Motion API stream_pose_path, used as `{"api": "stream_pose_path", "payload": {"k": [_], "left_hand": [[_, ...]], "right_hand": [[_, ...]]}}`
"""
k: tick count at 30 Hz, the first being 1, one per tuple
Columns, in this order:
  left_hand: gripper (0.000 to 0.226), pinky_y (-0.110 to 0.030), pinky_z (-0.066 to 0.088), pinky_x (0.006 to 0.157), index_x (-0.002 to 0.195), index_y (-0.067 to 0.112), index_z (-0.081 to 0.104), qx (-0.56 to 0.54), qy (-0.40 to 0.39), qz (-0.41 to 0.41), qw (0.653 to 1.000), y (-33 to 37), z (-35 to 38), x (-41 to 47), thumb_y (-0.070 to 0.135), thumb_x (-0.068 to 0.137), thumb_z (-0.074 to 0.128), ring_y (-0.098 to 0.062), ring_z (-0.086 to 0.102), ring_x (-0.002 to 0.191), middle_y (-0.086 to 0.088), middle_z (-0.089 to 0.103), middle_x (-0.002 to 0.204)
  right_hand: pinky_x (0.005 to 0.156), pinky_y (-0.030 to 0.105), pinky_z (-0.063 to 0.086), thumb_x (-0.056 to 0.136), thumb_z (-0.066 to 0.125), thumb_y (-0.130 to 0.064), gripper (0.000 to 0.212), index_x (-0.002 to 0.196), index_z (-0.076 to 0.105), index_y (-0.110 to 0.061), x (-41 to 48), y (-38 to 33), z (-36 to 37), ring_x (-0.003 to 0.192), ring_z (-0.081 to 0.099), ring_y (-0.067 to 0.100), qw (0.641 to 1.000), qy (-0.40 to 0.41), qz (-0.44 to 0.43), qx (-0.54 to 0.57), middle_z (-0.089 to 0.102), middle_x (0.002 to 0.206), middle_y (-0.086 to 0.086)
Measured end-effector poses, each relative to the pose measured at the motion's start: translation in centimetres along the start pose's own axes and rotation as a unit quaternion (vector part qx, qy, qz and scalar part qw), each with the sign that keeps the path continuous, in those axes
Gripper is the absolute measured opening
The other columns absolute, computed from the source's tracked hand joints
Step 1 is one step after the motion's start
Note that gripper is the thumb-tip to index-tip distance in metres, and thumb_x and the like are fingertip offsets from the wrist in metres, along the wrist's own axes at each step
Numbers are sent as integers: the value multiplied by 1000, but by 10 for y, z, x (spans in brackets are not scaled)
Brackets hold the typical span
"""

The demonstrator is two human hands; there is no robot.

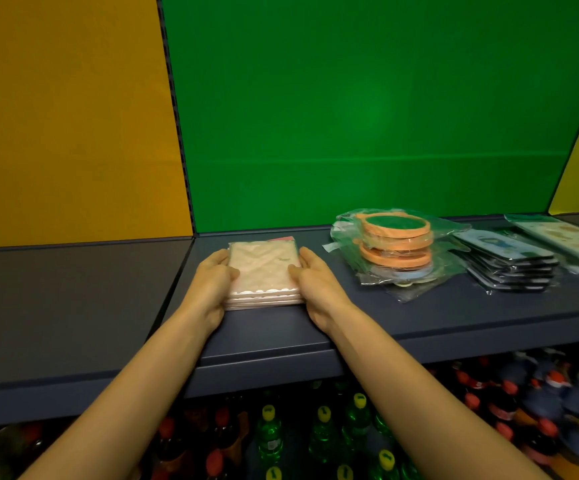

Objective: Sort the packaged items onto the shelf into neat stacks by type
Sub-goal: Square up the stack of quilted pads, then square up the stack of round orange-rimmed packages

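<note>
left hand, right hand, pressing pink stack

Head view, close, toward shelf

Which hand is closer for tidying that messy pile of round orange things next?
The right hand, probably: it presses the right side of the pink stack, nearer the orange round packs; the left hand sits on the far side.

In front of me is a green wall, yellow walls beside it, a dark grey shelf, bottles below.
</note>
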State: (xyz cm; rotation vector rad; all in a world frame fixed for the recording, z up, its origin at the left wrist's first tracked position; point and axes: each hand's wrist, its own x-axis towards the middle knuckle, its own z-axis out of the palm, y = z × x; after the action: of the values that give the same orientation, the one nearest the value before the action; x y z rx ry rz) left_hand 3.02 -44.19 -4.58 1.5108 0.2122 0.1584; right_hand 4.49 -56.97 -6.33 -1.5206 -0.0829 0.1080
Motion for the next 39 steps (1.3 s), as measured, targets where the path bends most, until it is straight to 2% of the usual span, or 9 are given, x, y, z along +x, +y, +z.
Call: {"api": "stream_pose_path", "payload": {"k": [8,13,15,19,23,27,30,34,39], "left_hand": [[51,-2,41,39,137,-6,39,93,27,35,995,-6,2,6,-19,89,27,-9,49,69,-6,52,111],[54,-26,26,111,146,7,30,268,43,119,955,-10,-7,9,-4,94,37,-17,36,134,1,32,150],[51,-32,11,119,145,9,34,336,90,214,913,-9,-7,6,1,95,42,-19,17,146,-4,23,157],[37,-25,26,109,129,11,54,283,82,375,879,7,29,-10,4,92,50,-8,40,129,1,49,140],[35,-23,35,99,127,13,56,222,-26,287,931,23,92,-5,15,93,53,-10,49,114,1,57,130],[36,-25,36,97,126,13,55,173,-77,132,973,29,148,13,31,96,47,-19,46,125,0,57,124],[39,-35,34,111,120,12,63,100,-110,13,989,22,171,25,36,95,46,-26,55,123,-8,64,121],[30,-21,56,63,87,15,68,31,-97,-12,995,8,182,28,32,96,45,-12,68,57,2,72,66],[26,-12,48,40,79,15,61,28,-90,1,996,9,190,18,21,96,42,-5,60,38,7,64,46]], "right_hand": [[109,44,39,77,39,-17,67,144,33,-16,31,23,3,130,47,27,990,8,-21,-142,46,144,8],[118,29,10,100,35,-15,57,151,12,-6,-5,-7,5,149,8,21,958,-18,-68,-277,8,161,7],[118,29,11,99,40,-18,54,149,23,-9,-18,-19,-10,148,13,19,945,-34,-147,-290,18,159,7],[105,19,37,94,51,-9,36,130,56,-9,-37,-73,-73,117,53,6,925,-7,-248,-287,60,130,2],[79,5,42,91,55,-7,23,112,65,-10,-13,-112,-164,79,60,-7,939,127,-240,-209,66,105,3],[99,30,37,92,55,-34,54,134,48,0,30,-110,-213,123,51,24,941,156,-68,-292,52,138,14],[95,37,43,89,54,-46,71,141,38,0,48,-90,-218,124,51,32,956,85,32,-280,44,144,17],[100,45,47,92,55,-32,52,130,49,4,52,-81,-219,109,57,30,965,26,21,-259,55,131,19],[79,37,48,91,58,-24,50,133,47,1,52,-78,-223,90,55,20,979,21,-1,-205,54,119,13]]}}
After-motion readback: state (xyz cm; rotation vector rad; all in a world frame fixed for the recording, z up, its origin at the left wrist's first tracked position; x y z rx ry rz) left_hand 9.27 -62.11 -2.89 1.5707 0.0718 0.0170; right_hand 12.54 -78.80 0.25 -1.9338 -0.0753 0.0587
